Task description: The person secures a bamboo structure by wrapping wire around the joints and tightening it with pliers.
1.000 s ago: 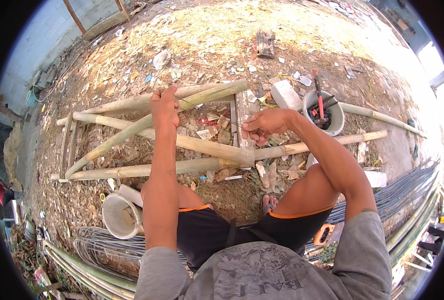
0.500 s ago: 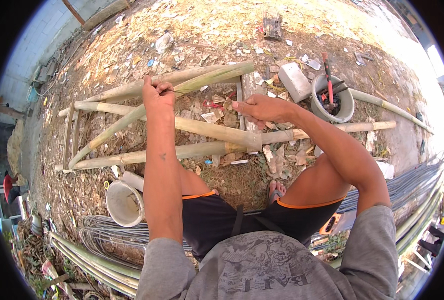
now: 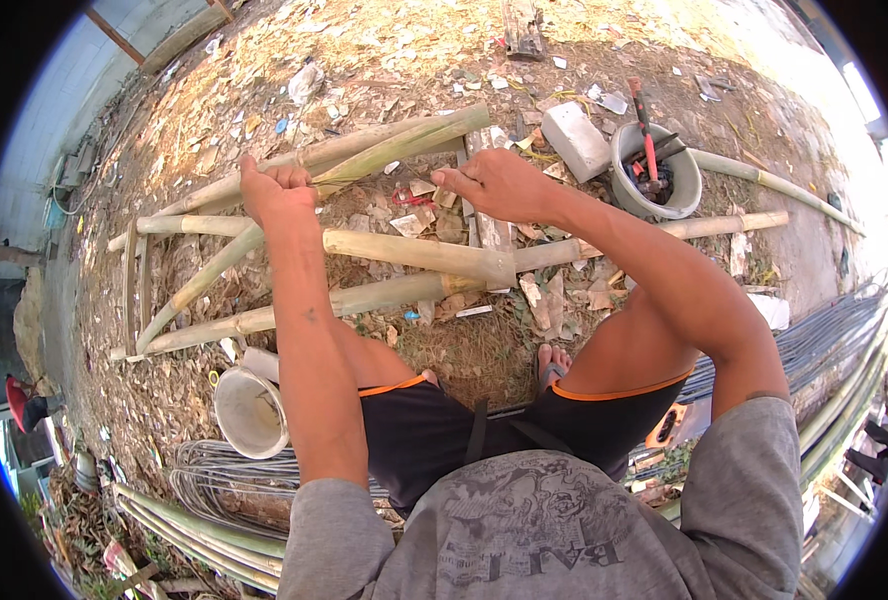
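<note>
My left hand [image 3: 280, 192] is closed in a fist above the bamboo frame, and a thin dark strand [image 3: 334, 183] shows at its right side. The strand is too fine to follow all the way across. To the right, my right hand [image 3: 504, 186] is also closed, over the frame's right end; what its curled fingers hold is hidden. Below both hands lies the frame of bamboo poles [image 3: 419, 255], with a slanting greenish pole [image 3: 394, 155] across it. Short wooden crosspieces [image 3: 136, 285] join the poles at the left end.
A bucket of tools [image 3: 699, 180], with a red-handled hammer [image 3: 645, 130], stands beside a pale block [image 3: 576, 140] at the right. Another bucket [image 3: 232, 405] is near my left leg. Metal rods [image 3: 234, 475] and bamboo poles [image 3: 189, 525] lie close by. Dry leaves and scraps litter the ground.
My left hand has shifted left, and my right hand has moved up and slightly left. The view has tilted a little. Both hands stay closed.
</note>
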The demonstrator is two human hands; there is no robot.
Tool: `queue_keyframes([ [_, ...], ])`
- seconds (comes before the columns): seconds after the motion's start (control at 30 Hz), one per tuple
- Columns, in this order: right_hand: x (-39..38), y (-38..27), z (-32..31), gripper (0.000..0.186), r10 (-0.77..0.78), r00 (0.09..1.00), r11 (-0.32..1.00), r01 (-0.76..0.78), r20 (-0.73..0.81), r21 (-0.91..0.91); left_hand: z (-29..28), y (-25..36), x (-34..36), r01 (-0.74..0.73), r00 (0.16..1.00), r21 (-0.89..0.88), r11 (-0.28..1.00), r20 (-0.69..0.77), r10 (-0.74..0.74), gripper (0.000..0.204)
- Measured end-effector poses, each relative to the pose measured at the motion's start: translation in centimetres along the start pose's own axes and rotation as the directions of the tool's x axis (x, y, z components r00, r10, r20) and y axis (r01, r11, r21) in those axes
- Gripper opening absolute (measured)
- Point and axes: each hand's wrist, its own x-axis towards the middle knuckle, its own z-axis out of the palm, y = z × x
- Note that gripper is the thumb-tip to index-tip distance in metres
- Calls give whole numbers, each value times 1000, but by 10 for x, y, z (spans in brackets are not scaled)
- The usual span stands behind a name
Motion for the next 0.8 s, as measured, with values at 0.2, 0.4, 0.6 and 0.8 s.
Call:
queue_keyframes([
  [0.2, -24, -7, -26, 41, 240, 918, 774, -377, 316, 508, -3, -12, -18, -32, 923, 37, 999, 384, 15, 49],
  [0.4, -19, 30, -32, 39, 109, 984, 880, -161, 141, 447, 1, -19, -5, 113, 889, 51, 992, 441, -124, 54],
  [0.6, -4, 28, -35, 38, -77, 996, 869, 45, 44, 493, -11, 6, 39, 382, 843, -198, 903, 474, -253, 51],
  [0.8, -2, 26, -11, 32, -210, 977, 943, 192, 38, 271, -19, 4, 57, 321, 921, -316, 893, 322, -217, 44],
])
